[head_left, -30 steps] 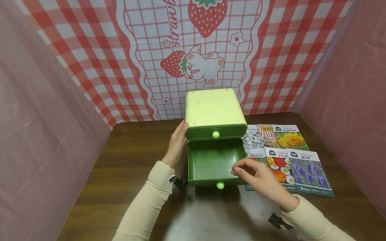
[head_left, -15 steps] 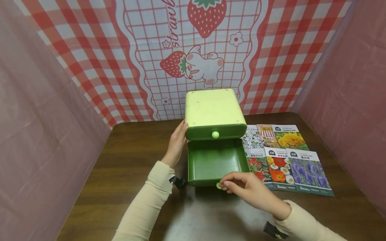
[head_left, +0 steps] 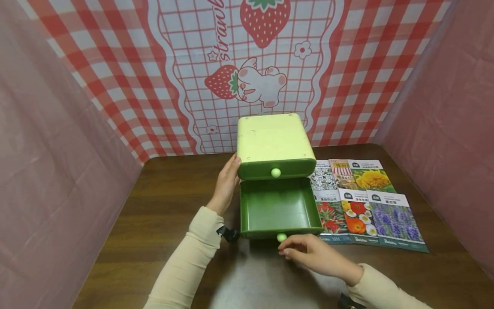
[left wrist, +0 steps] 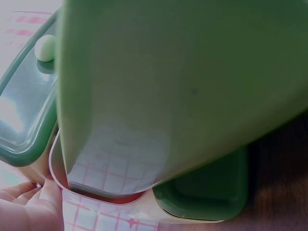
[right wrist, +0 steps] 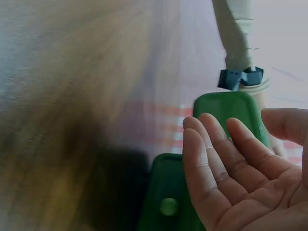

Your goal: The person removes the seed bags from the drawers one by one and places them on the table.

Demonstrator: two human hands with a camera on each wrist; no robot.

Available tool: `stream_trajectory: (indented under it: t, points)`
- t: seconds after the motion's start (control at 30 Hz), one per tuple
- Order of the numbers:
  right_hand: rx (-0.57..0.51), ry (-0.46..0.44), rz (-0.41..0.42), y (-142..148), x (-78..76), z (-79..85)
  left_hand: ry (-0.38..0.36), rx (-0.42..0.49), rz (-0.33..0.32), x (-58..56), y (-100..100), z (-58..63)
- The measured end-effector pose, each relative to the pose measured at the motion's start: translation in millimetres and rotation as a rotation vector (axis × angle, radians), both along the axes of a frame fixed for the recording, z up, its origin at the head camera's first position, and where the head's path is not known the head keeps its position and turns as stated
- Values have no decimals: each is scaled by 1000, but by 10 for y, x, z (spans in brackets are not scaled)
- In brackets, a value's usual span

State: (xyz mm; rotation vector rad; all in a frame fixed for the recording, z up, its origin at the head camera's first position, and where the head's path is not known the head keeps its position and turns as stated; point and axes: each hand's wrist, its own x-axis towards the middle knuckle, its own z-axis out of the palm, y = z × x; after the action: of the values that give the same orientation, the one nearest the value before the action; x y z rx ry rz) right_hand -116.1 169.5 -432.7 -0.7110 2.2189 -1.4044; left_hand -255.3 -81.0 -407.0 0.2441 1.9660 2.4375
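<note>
A small drawer cabinet (head_left: 274,137) with a pale yellow-green top and green drawers stands on the table. Its upper drawer front (head_left: 254,171) is closed; below it, an open green drawer (head_left: 270,210) sticks out, with nothing seen inside. My left hand (head_left: 225,182) rests against the cabinet's left side, and its fingers touch the side in the left wrist view. Just right of and below the open drawer's round knob (head_left: 282,237) is my right hand (head_left: 318,256). In the right wrist view its fingers (right wrist: 207,159) are loosely extended and hold nothing.
Several flower seed packets, including a purple lavender-like one (head_left: 397,219), lie to the right of the cabinet on the brown wooden table (head_left: 170,197). A red-and-white strawberry cloth (head_left: 262,86) hangs behind; pink cloth (head_left: 50,163) hangs at both sides.
My right hand has moved left and down from over the drawer's right side, past its knob, and now sits slightly below it. The left hand and the cabinet have stayed still.
</note>
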Motion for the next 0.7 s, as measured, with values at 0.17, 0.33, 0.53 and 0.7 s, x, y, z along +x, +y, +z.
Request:
stream_trajectory:
  t: [0.17,0.33,0.53,0.7]
  points:
    - [-23,-18,0,-12,-4,-99,6,2,3,7,3,6]
    - [-4,-34,-35,-34,-32,-167,9,-1,3,7,0,5]
    - [-22,-85,-154,-79,-65,-254,-1,0,4,-3,-5,-2]
    - [-110,-93,-218,-112,-63,-281,-9,2,5,-9,-6,-7]
